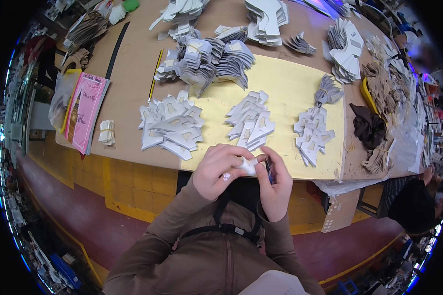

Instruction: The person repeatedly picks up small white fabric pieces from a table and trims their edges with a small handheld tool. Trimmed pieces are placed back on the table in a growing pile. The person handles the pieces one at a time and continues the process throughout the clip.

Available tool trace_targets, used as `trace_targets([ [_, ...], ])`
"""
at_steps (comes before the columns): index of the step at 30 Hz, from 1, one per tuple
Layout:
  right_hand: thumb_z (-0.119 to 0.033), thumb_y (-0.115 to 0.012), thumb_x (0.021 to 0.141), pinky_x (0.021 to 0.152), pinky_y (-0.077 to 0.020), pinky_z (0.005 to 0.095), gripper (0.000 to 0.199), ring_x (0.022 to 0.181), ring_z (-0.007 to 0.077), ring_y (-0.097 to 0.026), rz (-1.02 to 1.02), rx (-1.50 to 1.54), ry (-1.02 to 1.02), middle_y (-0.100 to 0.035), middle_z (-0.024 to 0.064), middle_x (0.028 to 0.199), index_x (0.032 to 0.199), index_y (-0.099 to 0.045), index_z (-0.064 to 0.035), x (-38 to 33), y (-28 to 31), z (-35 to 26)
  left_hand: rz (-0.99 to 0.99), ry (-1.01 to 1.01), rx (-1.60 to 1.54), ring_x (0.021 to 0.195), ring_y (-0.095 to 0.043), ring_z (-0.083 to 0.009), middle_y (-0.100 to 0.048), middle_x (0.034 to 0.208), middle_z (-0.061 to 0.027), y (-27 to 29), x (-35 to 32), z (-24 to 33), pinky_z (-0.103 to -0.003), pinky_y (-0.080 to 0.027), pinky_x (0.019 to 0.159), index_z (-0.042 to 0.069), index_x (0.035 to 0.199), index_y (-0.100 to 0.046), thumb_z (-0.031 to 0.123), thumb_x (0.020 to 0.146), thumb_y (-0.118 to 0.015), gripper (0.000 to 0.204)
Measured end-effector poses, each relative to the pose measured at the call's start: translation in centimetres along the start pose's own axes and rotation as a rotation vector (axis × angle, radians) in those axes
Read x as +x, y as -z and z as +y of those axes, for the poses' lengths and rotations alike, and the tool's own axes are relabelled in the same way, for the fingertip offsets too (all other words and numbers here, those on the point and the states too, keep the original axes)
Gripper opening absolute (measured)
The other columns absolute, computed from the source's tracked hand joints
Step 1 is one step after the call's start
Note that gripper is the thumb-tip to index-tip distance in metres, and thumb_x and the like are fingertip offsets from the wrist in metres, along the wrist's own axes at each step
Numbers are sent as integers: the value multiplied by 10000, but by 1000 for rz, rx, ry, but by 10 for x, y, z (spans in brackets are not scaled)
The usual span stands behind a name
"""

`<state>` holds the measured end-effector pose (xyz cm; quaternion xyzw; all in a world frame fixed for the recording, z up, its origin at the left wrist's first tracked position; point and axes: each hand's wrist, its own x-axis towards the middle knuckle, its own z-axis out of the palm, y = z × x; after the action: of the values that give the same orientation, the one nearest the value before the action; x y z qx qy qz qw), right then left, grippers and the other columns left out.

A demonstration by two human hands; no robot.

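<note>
Tabletop (140, 39), pink lettered notebook (87, 108), hands (215, 169)

Along the left of the middle pile (253, 120) of white pieces, a narrow lane of bare yellow sheet (215, 115) offers passage, bounded by the left pile (172, 125). Another lane on its right widens toward the far side, stopping at the right pile (312, 135). Beyond it and leftward, bundled pieces (202, 59) obstruct; beyond and rightward, the sheet lies open. Just on its near side, the person's left grip (219, 169) and right grip (275, 182) block direct approach. Well left of it, brown surface (125, 103) gives room before a pink book (87, 110).
</note>
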<state>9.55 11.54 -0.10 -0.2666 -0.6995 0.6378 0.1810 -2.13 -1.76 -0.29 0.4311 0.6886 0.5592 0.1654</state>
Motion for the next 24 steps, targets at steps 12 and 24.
trace_targets([
  [12,-147,-858,721,582,-468,262,265,592,145,-574,145,-412,56,-626,93,702,868,-686,-9,-6,22,-2,83,19,-36,928,-666,-258,-660,1094,-145,-2,-2,-9,-318,-524,803,-50,905,-603,-30,859,-641,63],
  [24,30,-700,824,596,-473,281,418,654,190,-589,-20,-361,326,-618,99,859,1235,-654,-27,-10,12,-16,103,4,-27,913,-688,-249,-683,1085,-154,-5,-2,-3,-317,-542,796,-50,869,-615,-16,841,-682,80],
])
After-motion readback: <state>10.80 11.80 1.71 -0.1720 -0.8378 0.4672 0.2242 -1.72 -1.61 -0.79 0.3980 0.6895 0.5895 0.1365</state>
